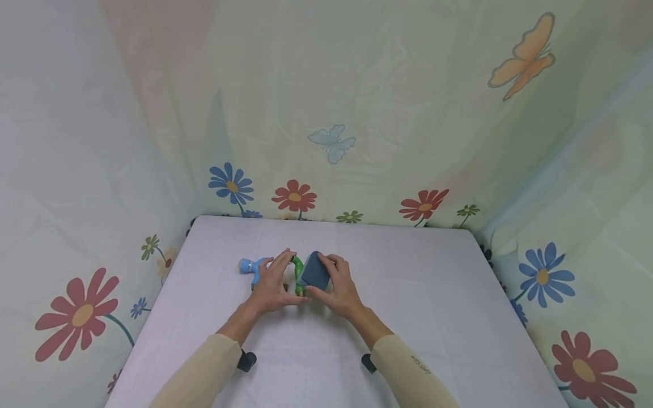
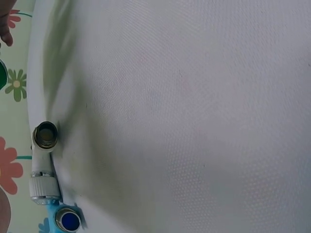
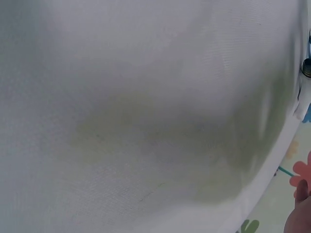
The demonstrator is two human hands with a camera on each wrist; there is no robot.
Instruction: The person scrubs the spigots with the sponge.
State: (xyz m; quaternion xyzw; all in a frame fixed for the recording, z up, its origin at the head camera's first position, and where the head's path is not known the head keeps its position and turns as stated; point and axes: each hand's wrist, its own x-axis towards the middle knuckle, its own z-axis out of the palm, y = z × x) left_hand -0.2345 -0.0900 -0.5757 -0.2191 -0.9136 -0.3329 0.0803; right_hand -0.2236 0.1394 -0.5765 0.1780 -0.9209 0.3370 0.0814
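My left hand [image 1: 270,288] holds a green curved piece [image 1: 298,272], which looks like a pipe fitting, with fingertips at its far end and thumb at its near end. Close against it, my right hand [image 1: 339,286] grips a dark blue-grey block [image 1: 315,272] between thumb and fingers. Whether the block touches the green piece I cannot tell. Behind the left hand lies a blue branched fitting [image 1: 250,266], partly covered by the fingers. The left wrist view shows a white fitting [image 2: 44,187] with a threaded metal mouth, joined to a blue part [image 2: 68,219].
A white cloth covers the table [image 1: 418,306]. Flower-printed curtains [image 1: 377,102] hang behind it and at both sides. Dark wrist-camera parts [image 1: 247,361] show under the sleeves. The right wrist view catches a fitting's end [image 3: 306,68] at its right edge.
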